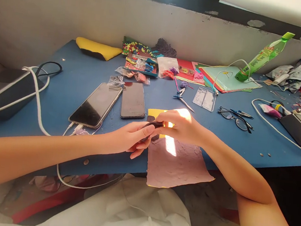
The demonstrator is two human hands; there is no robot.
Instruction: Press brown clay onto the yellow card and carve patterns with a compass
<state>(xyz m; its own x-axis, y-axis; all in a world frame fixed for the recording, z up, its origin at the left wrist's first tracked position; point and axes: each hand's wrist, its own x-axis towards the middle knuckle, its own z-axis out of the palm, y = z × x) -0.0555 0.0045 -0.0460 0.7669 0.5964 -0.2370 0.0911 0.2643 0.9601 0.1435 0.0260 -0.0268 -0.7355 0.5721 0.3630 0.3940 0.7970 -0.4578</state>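
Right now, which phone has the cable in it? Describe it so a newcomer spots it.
On the blue table, just left of the two hands, two dark-screened phones lie side by side. The left phone lies at a slant, and a white cable is plugged into its near end; the right phone lies straighter with no cable showing.

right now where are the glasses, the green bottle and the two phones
glasses (235, 117), head view, on the frame bridge
green bottle (262, 57), head view, mid body
two phones (133, 100), head view, screen of the right one
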